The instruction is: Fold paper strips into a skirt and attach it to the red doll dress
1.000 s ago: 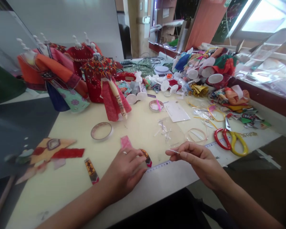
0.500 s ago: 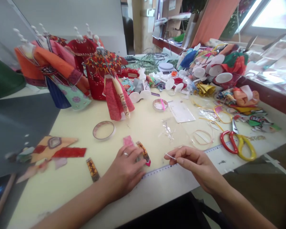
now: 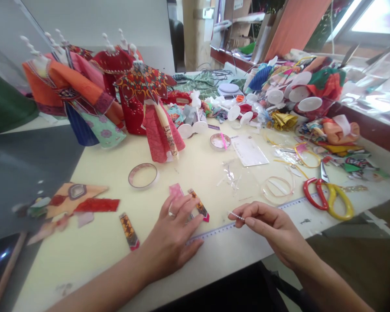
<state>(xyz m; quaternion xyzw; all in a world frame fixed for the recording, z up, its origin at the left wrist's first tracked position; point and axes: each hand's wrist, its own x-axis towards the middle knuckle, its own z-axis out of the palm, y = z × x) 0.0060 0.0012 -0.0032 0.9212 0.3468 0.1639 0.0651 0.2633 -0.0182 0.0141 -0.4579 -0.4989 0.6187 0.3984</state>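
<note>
Between the thumb and fingers of my right hand is a short string of tiny white beads, its free end pointing left. My left hand lies palm down with its fingers spread over the table, partly covering a pink fabric piece. Beside its fingertips rests a patterned orange and black fabric strip with a pink tip. A similar patterned strip lies left of my left forearm. Under both hands runs a clear ruler along the table's near side.
Red-and-yellow-handled scissors lie to the right. A tape roll and a small round dish sit farther back. Dressed doll forms stand at the left rear; fabric scraps lie left. A heap of doll pieces fills the back right.
My left hand's fingers have spread a little, with the thumb farther from the others. My right hand keeps hold of the bead string. The whole view has shifted slightly.
</note>
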